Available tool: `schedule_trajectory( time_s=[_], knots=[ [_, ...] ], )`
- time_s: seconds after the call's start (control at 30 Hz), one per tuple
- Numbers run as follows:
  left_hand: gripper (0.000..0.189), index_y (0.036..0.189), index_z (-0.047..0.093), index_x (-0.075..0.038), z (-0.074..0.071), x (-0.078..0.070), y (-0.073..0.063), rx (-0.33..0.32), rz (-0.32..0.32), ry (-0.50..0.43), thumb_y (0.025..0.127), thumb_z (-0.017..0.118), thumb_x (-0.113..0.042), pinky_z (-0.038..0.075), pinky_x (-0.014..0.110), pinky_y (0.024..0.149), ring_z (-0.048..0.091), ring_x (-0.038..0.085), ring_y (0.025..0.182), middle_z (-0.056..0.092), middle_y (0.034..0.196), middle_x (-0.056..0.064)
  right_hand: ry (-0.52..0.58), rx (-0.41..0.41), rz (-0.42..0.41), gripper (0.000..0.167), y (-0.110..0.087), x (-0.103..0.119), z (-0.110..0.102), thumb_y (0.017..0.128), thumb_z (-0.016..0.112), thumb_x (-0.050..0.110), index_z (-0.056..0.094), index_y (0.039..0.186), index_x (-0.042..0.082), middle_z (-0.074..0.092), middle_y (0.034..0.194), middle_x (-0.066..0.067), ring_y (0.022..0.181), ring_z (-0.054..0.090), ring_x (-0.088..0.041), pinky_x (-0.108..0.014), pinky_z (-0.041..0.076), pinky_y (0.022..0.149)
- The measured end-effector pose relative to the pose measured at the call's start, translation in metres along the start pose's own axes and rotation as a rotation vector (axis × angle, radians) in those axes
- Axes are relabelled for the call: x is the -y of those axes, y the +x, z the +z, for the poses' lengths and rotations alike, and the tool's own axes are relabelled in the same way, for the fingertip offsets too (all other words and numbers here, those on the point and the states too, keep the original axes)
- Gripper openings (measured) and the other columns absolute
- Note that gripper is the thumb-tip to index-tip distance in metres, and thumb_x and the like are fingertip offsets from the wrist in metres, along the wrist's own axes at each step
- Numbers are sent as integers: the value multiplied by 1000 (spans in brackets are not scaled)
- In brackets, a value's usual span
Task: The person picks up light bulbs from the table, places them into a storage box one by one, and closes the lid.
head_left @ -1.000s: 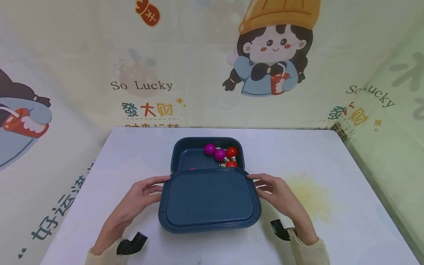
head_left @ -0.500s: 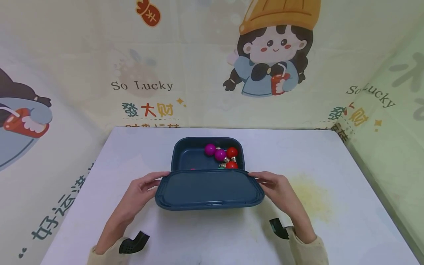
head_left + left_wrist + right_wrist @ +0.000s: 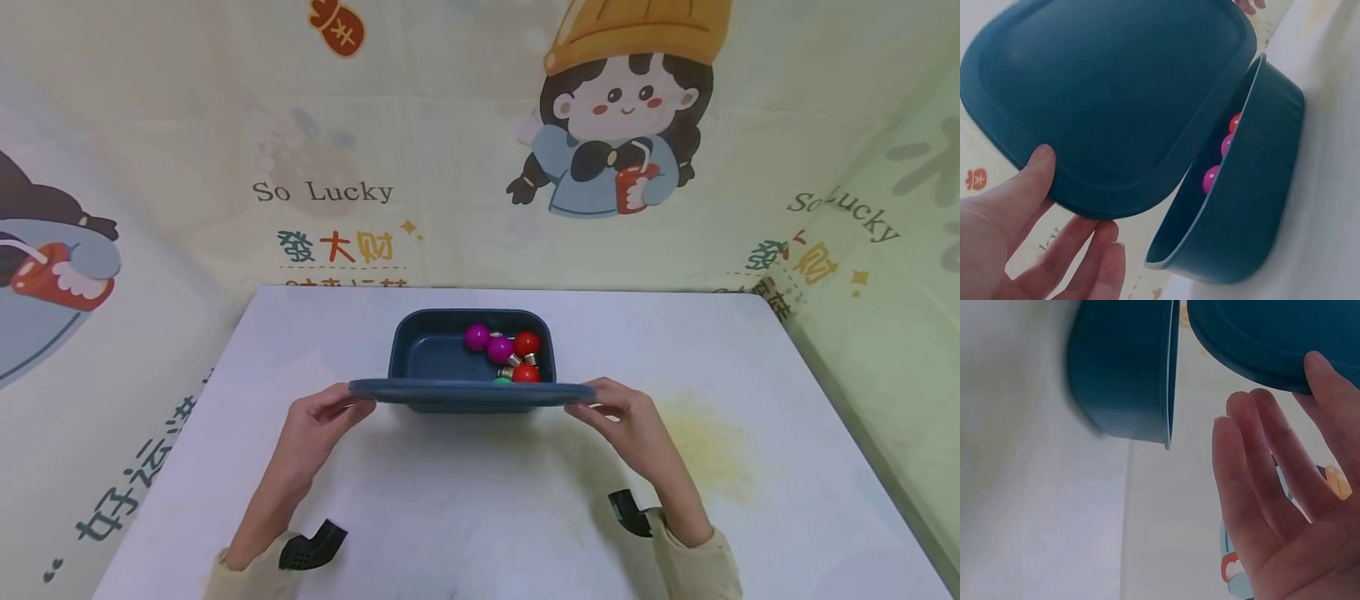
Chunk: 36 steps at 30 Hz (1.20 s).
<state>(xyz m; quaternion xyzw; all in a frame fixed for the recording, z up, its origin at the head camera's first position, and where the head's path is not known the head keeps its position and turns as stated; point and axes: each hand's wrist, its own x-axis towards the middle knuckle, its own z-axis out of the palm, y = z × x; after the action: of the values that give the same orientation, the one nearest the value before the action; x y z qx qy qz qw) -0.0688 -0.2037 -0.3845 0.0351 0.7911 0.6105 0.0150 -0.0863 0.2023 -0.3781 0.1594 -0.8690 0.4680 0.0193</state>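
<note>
A dark blue lid is seen edge-on in the head view, raised above the front part of a matching box. My left hand pinches its left end, thumb on the underside in the left wrist view. At the other end my right hand pinches the lid's edge between thumb and fingers. Inside the box, toward its right, lie small bulbs with metal screw bases: purple bulbs, red bulbs and part of a green one. The lid hides the box's front portion.
The box stands on a white table near its back edge. Behind and beside the table hangs a printed cloth with cartoon figures. A yellowish stain marks the tabletop on the right.
The lid has tilted from showing its broad face to edge-on as its near side rose. Both hands moved slightly up with it. The box has stayed in place.
</note>
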Motion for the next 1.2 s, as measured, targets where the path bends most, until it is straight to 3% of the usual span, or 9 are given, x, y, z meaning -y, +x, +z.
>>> schedule_trajectory(
  time_s=[0.13,0.33,0.5,0.63,0.83,1.0,1.2],
  knots=[
    [38,126,65,2,3,-3,-1,-40,-61,-5,95,68,-20,52,17,88,69,4,98,73,104,-14,18,-5,16,17,1,2,1,84,77,5,79,98,14,70,92,3,88,65,-9,-27,58,81],
    [42,128,65,1,7,-5,-2,-72,-125,-16,94,70,-23,51,16,89,68,2,99,74,106,-12,27,-17,8,14,1,3,2,84,77,6,78,97,11,69,89,1,84,65,-9,-32,59,81],
    [44,127,65,2,10,0,-2,-103,-123,-33,93,71,-24,51,15,88,68,2,98,73,105,-14,14,-11,31,12,0,4,4,86,76,10,76,99,10,70,89,0,82,65,-11,-25,58,80],
    [44,126,66,2,12,5,-1,-122,-100,-48,92,72,-24,53,16,87,71,5,94,73,105,-13,-9,17,76,19,0,6,6,90,73,18,73,107,8,72,94,-1,86,67,-13,-31,59,82],
    [42,128,64,2,18,10,0,-186,-59,-114,89,74,-12,57,21,80,71,7,85,72,97,-11,33,25,103,29,4,5,9,91,73,18,69,116,4,73,98,-6,89,70,-16,-33,59,82],
    [47,131,64,-3,22,14,3,-248,-85,-123,88,77,-16,58,22,76,68,7,86,67,100,-5,76,39,126,37,8,3,14,90,73,15,64,123,-1,73,101,-12,85,72,-16,-29,59,78],
    [47,131,65,-8,23,21,7,-253,-119,-125,87,77,-19,58,23,75,69,8,85,67,102,-3,54,34,178,47,12,0,19,88,74,9,59,131,-1,72,104,-15,82,73,-17,-26,58,75]
  ],
)
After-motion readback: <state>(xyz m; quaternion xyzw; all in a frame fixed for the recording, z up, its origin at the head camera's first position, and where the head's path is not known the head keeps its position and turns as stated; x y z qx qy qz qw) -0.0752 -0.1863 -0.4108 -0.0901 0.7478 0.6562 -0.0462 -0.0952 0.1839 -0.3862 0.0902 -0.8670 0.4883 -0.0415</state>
